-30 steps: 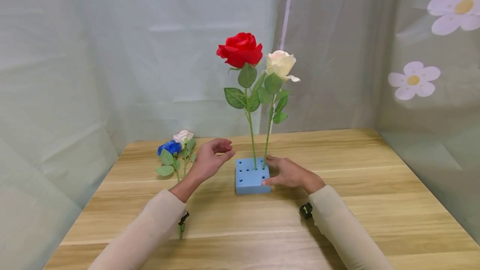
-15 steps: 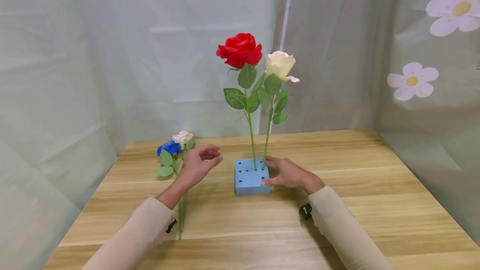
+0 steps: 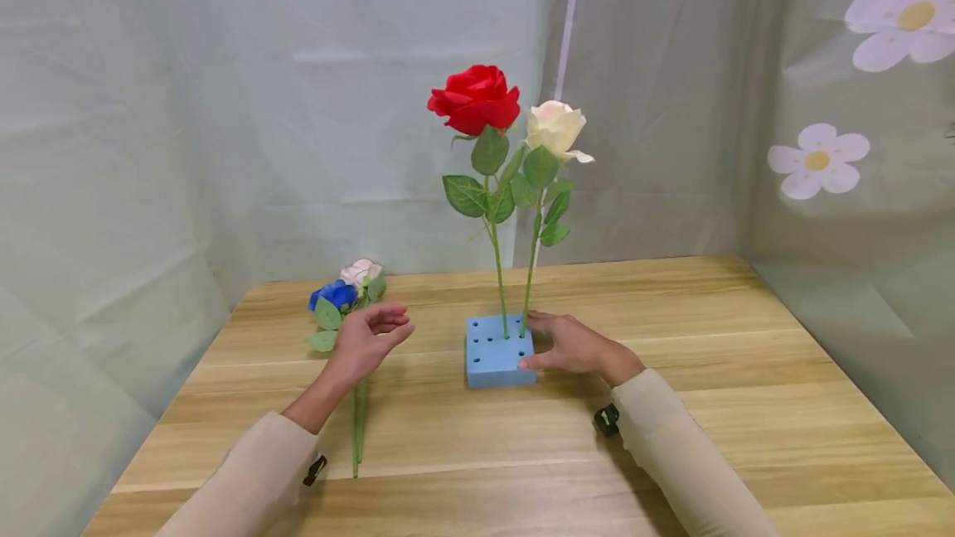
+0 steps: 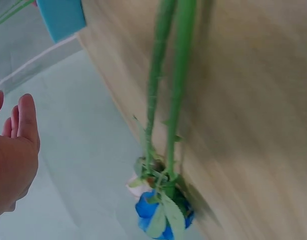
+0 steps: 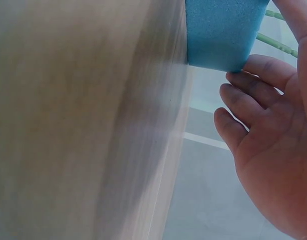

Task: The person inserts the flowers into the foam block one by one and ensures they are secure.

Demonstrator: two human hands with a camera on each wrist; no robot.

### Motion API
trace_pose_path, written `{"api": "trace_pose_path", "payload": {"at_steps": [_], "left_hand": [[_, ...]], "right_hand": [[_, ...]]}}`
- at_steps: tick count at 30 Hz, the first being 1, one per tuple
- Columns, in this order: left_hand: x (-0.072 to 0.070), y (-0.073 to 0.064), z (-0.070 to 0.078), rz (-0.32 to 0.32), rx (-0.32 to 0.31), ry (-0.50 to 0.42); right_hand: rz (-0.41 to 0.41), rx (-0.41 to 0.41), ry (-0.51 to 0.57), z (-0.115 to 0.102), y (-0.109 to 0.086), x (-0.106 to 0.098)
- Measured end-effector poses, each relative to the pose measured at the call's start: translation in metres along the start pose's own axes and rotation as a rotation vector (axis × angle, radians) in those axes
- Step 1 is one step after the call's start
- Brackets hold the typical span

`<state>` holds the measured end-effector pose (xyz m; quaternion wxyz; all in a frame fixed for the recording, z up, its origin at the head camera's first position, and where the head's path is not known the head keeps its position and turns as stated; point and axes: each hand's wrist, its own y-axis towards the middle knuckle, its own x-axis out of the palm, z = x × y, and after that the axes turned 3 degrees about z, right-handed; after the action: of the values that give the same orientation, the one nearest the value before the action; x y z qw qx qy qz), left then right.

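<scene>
Pale, creased sheeting hangs behind the blue block, with large white printed flowers on the stretch to its right. Under the block lies a wood-grained tabletop.

Two stems stand upright in holes in the block's top: a red rose and, just to its right, a cream rose. The right hand holds the block's right side, thumb at the near corner and fingers toward the far one, the space between them about as wide as that side; how firmly they press is hard to tell.

Left of the block, the left hand is raised with loosely bent fingers, the thumb parted from them, holding nothing. Beside it, farther from the block, a blue rose and a pale pink rose lie on the tabletop, their stems side by side.
</scene>
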<state>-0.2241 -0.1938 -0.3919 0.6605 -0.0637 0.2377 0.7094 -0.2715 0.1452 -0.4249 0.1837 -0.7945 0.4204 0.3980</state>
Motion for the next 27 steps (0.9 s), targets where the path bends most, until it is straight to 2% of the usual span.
{"api": "trace_pose_path", "payload": {"at_steps": [3, 9, 18, 27], "left_hand": [[-0.005, -0.003, -0.005, -0.003, -0.033, -0.025], [-0.011, -0.005, -0.012, 0.010, -0.060, -0.043], [-0.013, -0.006, -0.021, 0.011, -0.056, 0.006], [-0.019, -0.009, -0.031, 0.043, -0.098, 0.034]], "right_hand": [[-0.002, -0.017, 0.006, 0.000, 0.000, 0.001], [-0.009, -0.026, -0.003, 0.000, 0.001, 0.001], [-0.012, 0.030, 0.009, -0.001, 0.000, -0.001], [-0.003, 0.025, 0.028, -0.002, -0.001, -0.001]]}}
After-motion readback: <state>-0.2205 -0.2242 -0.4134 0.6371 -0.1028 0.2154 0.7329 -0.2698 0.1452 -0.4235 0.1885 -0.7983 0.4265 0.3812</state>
